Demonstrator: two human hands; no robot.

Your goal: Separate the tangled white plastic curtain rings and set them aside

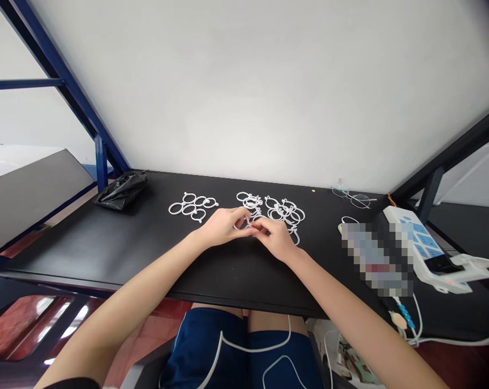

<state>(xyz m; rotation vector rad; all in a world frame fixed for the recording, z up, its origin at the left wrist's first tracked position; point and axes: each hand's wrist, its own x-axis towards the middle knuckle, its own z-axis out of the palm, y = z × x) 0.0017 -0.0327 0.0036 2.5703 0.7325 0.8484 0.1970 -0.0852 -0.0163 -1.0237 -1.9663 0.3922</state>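
Where the desk (212, 270) bears the work, left hand (222, 227) and right hand (276, 237) meet; loose rings (183, 204) lie at 10, 12 and 2 o'clock of them. Fingers pinched narrow on one part-hidden ring (248, 221), between the hands. Judgement: brace left, align ends right. Lettering: none legible.

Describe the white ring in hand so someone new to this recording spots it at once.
Find the black table below the pale wall. Near its middle, the left hand and right hand meet, just nearer the wearer than some loose white rings. The held ring is pinched between them, partly hidden by fingers, whereas its neighbours lie on the tabletop.
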